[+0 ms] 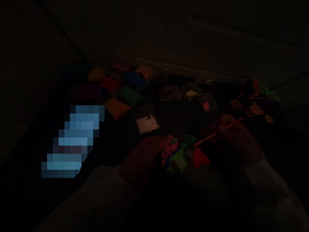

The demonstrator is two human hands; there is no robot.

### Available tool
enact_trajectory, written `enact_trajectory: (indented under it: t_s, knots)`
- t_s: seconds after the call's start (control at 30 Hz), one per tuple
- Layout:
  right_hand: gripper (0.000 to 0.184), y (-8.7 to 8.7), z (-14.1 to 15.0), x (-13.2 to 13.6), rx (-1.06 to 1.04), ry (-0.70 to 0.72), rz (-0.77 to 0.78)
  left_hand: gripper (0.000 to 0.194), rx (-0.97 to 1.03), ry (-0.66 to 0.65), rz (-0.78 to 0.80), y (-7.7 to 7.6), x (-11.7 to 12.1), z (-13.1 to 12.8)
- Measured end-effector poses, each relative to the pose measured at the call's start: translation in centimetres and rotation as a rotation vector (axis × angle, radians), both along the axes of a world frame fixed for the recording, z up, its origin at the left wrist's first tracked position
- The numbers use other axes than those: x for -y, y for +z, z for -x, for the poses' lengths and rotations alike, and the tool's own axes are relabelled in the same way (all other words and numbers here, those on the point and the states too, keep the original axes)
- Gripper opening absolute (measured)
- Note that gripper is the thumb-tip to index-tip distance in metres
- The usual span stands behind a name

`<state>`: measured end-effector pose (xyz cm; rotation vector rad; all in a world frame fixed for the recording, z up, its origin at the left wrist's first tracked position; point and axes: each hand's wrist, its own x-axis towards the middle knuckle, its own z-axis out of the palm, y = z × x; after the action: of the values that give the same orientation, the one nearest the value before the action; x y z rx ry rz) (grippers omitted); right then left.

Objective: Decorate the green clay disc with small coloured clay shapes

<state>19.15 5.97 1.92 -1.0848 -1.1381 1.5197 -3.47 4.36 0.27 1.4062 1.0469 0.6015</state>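
The picture is very dark. My left hand [145, 153] is closed round the left side of a small colourful clay model [178, 161]. The model has a light green body, pink flowers on its left, a dark green piece on top and a red cone-shaped part [201, 158] at its right. In my right hand [233, 130] is a thin pink clay modelling tool [209, 138], gripped by the fingers. Its flat tip points down-left, close above the model's right side; whether it touches cannot be made out.
Bags of coloured clay, among them orange [117, 108], green [131, 96] and white [146, 124], lie behind my hands. Small bags with yellow [191, 93] and pink [205, 105] pieces sit further right. A blurred-out glowing screen [74, 141] is at left. Colourful clay pieces [256, 109] lie at far right.
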Motion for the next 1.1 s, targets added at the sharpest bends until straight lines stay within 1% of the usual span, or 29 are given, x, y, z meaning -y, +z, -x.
enact_trajectory:
  t_s: [0.1,0.2,0.33,0.5,0.7,0.83,1.0,1.1]
  knots:
    - [0.011,-0.7,0.1,0.1,-0.039,-0.033,0.023,0.028,-0.074,-0.003,-0.045,0.2,0.1,-0.3]
    - [0.011,-1.0,0.5,0.3,0.008,-0.046,0.013,0.026,-0.064,0.021,-0.034,0.7,0.1,-0.7]
    - [0.011,-1.2,0.7,0.4,0.095,-0.034,0.000,0.022,-0.077,0.024,0.018,1.3,-0.4,-1.0]
    - [0.011,-1.3,0.5,0.7,0.140,-0.039,-0.013,0.024,-0.070,0.027,0.099,1.4,-0.7,-1.2]
    - [0.010,-1.4,0.3,0.8,0.151,-0.034,-0.009,0.035,-0.009,0.047,0.141,1.6,-0.8,-1.3]
    - [0.010,-1.5,0.3,0.7,0.153,-0.034,-0.015,0.030,-0.009,0.055,0.131,1.7,-0.8,-1.3]
    - [0.011,-1.6,0.4,0.6,0.165,-0.051,-0.010,0.040,-0.011,0.057,0.241,2.3,-0.8,-1.5]
    - [0.012,-1.4,0.5,0.6,0.167,-0.068,-0.006,0.033,-0.033,0.060,0.232,2.3,-0.8,-1.5]
